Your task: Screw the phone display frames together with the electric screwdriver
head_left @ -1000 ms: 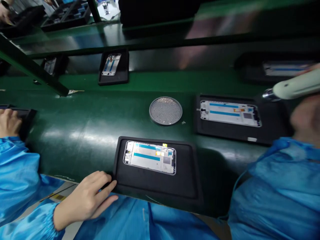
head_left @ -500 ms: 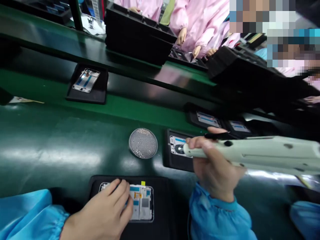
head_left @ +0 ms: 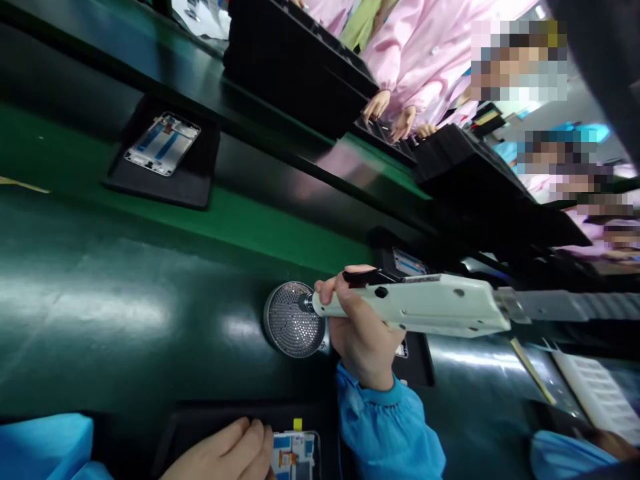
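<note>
Curling round a cream electric screwdriver (head_left: 410, 305), the right hand (head_left: 359, 330) holds its tip over a perforated metal dish (head_left: 291, 321).

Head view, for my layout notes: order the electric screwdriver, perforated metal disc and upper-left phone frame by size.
Electric screwdriver largest, though held nearest the camera. The perforated metal disc and phone frame look alike in size, so unranked.

Green belt (head_left: 125, 320): blk trays (head_left: 165, 190), mesh disc (head_left: 290, 320).

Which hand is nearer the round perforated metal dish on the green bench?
The right hand, gripping a cream electric screwdriver, is beside the dish; the left hand is farther off, below it.
</note>
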Demonstrator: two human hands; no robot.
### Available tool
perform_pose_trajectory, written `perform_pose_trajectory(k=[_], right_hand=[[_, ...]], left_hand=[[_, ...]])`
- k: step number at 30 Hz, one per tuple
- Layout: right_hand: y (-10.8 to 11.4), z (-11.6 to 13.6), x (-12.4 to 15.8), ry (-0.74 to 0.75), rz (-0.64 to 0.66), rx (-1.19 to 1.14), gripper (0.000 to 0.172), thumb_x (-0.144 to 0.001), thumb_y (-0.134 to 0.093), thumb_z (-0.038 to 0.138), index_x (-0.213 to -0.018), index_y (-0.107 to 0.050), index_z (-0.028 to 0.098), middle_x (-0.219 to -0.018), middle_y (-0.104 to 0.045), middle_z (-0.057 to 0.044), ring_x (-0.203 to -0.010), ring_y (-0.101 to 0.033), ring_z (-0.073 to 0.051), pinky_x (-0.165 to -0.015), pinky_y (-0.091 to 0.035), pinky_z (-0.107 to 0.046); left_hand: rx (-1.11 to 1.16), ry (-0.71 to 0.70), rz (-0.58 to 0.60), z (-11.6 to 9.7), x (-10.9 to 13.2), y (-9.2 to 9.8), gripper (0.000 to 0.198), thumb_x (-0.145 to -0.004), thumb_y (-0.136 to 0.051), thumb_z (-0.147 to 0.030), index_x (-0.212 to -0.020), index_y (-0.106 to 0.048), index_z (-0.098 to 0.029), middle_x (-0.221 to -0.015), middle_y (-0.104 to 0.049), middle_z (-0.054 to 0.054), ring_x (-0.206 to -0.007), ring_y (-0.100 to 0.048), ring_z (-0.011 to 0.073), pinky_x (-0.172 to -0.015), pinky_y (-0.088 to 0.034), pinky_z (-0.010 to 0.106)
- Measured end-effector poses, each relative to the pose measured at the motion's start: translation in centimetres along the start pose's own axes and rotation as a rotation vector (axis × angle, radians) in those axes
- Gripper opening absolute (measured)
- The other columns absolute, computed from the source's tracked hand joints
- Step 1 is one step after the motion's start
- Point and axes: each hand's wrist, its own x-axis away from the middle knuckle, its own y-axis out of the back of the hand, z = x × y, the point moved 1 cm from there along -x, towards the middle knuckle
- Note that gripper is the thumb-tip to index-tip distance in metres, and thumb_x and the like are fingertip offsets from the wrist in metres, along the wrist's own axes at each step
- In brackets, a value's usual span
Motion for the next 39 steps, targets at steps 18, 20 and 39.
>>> perform_pose_trajectory(k=[18,20,39], right_hand=[[-0.5,-1.4,0.5,-0.026,0.024,0.017,0.015,-0.078,-0.068,0.016,-0.091,-0.061,0.022,-0.063,-0.056,0.005,-0.058,-0.058,-0.012,-0.066,-0.05,-0.035],[-0.5,-1.6,0.5,-0.031,0.024,0.008,0.014,-0.078,-0.068,0.016,-0.089,-0.061,0.022,-0.063,-0.057,0.005,-0.058,-0.058,-0.012,-0.066,-0.049,-0.035],[1.8,6.4,13.4,-0.144,0.134,0.189,0.029,-0.085,-0.061,0.02,-0.111,-0.064,0.032,-0.076,-0.051,0.003,-0.061,-0.058,-0.012,-0.069,-0.054,-0.04]], left_hand=[[-0.051,-0.013,0.042,-0.1,-0.3,0.5,0.02,-0.093,-0.06,-0.023,-0.111,-0.069,-0.02,-0.114,-0.073,0.003,-0.099,-0.064,0.0146,-0.092,-0.045,0.029],[-0.052,-0.018,0.044,0.1,-0.4,0.7,0.018,-0.093,-0.06,-0.023,-0.106,-0.071,-0.019,-0.113,-0.073,0.003,-0.099,-0.064,0.015,-0.092,-0.045,0.03],[0.099,-0.089,0.03,1.0,-1.5,5.2,0.021,-0.089,-0.054,-0.027,-0.094,-0.068,-0.012,-0.099,-0.075,0.018,-0.095,-0.069,0.0331,-0.089,-0.049,0.05]])
